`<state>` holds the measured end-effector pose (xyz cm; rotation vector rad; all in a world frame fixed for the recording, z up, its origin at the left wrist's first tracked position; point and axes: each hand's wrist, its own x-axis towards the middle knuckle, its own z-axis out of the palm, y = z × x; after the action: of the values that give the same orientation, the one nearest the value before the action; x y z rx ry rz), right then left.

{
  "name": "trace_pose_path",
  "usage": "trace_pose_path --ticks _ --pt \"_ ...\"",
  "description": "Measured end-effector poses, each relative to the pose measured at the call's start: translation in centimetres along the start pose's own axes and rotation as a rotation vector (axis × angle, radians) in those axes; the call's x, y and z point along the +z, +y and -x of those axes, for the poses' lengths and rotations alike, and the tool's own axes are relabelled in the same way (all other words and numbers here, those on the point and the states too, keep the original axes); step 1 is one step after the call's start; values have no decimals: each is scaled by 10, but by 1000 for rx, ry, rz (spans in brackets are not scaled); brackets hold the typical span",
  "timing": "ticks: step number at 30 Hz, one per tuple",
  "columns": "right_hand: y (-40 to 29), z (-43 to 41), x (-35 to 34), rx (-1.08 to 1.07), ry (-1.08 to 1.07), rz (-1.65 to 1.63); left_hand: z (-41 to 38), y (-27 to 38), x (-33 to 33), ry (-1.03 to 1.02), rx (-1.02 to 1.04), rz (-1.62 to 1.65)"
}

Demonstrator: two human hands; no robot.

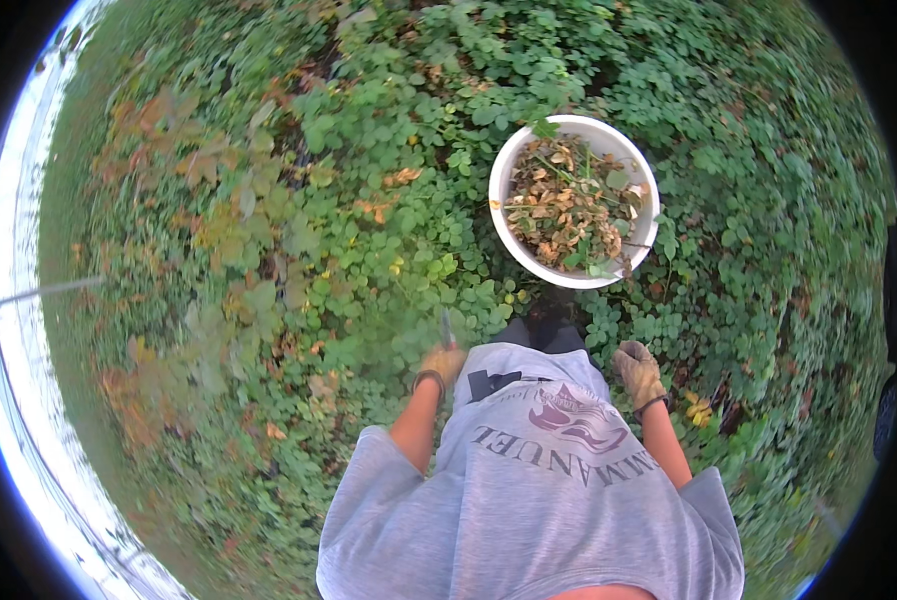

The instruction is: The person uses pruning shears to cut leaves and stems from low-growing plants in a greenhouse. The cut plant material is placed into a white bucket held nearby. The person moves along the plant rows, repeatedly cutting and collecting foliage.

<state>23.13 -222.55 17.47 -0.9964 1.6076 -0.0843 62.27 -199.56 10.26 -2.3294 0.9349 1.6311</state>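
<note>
My left hand (442, 363), in a tan work glove, hangs beside my hip. It grips a small hand tool (447, 328) with a narrow grey metal end pointing away from me; its exact kind is too small to tell. On the other side, my right hand (640, 370) wears a similar soiled glove. Its fingers are curled in, and nothing shows in them. Ahead of my feet a round white plastic bucket (500, 171) stands among the plants. Dry brown leaves (561, 199) and some green stems lie inside it.
Low, dense green plants (388, 277) surround me on all sides. Larger reddish-brown leaves (156, 120) rise at the left. My dark trouser legs (550, 334) are partly hidden by foliage. A yellow leaf cluster (697, 409) lies near my right wrist. A thin grey pole (43, 292) shows far left.
</note>
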Motion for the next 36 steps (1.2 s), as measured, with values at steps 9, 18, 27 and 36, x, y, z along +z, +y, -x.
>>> trace_pose_path --ticks 9,18,27,36 --pt "-15 -86 -66 -9 -98 102 41 64 58 115 -249 288" --pt "-53 -103 -69 -79 -230 223 96 105 91 205 -76 195" --pt "-45 -130 -74 -100 -307 407 74 92 154 225 -90 279" --pt "-27 -156 -70 -49 -424 287 97 94 122 198 -540 988"
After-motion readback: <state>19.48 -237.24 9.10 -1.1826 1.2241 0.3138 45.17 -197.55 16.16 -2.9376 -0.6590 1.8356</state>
